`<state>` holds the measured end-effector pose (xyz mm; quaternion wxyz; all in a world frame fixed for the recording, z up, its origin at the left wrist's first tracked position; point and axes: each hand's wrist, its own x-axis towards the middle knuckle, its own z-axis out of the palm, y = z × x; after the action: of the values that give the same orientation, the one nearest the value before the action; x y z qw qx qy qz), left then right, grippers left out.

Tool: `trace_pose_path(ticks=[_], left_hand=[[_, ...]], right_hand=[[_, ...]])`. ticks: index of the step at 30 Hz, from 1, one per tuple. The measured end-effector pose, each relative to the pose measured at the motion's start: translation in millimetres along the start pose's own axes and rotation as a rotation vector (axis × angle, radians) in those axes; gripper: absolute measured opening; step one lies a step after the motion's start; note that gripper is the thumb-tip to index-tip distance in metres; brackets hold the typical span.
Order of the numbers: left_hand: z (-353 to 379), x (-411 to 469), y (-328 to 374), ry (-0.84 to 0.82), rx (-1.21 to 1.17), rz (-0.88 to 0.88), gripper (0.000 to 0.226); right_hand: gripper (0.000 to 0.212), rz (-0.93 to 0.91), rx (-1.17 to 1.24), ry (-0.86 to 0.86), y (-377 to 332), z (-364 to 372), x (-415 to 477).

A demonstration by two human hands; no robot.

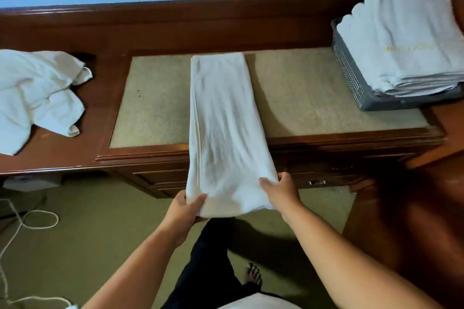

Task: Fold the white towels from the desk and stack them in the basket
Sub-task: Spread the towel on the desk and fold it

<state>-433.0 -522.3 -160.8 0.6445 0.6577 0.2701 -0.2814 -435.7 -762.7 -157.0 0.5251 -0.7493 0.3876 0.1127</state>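
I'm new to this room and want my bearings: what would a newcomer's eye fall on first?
A white towel, folded into a strip, runs down the middle of the desk and reaches past its front edge, its near end gripped by the left hand and the right hand. At the right a grey basket holds a stack of folded towels; at the left lies a crumpled pile of towels.
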Motion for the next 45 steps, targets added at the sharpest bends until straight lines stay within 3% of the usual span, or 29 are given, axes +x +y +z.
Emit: trace_pose_path(ticks=[5,7,12,17,20,22,25,27,31,36,40,43,45], left_hand=[[-14.4,-57.6,-17.7,-0.112,0.017,0.178,0.091],[-17.4,-74.7,-18.6,-0.160,0.017,0.221,0.085],[-14.6,-109.5,10.4,-0.282,-0.042,0.221,0.028],[-12.0,-122.0,26.9,-0.244,-0.145,0.272,0.032],[-15.0,-132.2,27.6,-0.260,-0.209,0.319,0.022],[-18.1,-142.7,28.8,-0.318,-0.170,0.380,0.045],[-27.9,-153.3,29.4,-0.359,0.075,0.503,0.078],[-30.7,-157.5,31.8,-0.315,0.212,0.571,0.071],[-24.7,-153.7,45.5,-0.042,0.381,0.760,0.057],[-18.7,-134.5,63.7,0.030,0.237,0.857,0.052],[-21.5,-102.5,85.2,0.150,0.249,0.930,0.026],[-28.4,-64.8,117.2,0.117,0.402,0.951,0.020],[-32.3,-34.9,151.9,-0.077,0.274,0.883,0.022]], right_hand=[[0.044,-0.108,-0.043,0.106,23.6,-31.4,-52.7],[0.049,-0.207,-0.052,0.144,28.9,-41.9,-68.0],[0.027,-0.487,0.052,0.054,12.7,-61.4,-94.8],[0.019,-0.499,0.228,-0.075,-9.8,-72.7,-112.2],[0.017,-0.524,0.299,-0.110,-16.6,-77.9,-124.5],[0.020,-0.521,0.381,-0.134,-22.2,-84.8,-131.7],[0.034,-0.503,0.495,-0.210,-27.5,-97.9,-138.4],[0.049,-0.492,0.541,-0.259,-29.5,-105.0,-140.2],[0.067,-0.547,0.497,-0.250,-34.5,-108.0,-134.4],[0.055,-0.585,0.433,-0.223,-46.1,-107.0,-122.4],[0.040,-0.588,0.359,-0.096,-70.6,-101.5,-99.7],[0.038,-0.572,0.331,-0.084,-100.5,-95.4,-66.2],[0.034,-0.564,0.300,-0.069,-127.9,-85.7,-33.9]])
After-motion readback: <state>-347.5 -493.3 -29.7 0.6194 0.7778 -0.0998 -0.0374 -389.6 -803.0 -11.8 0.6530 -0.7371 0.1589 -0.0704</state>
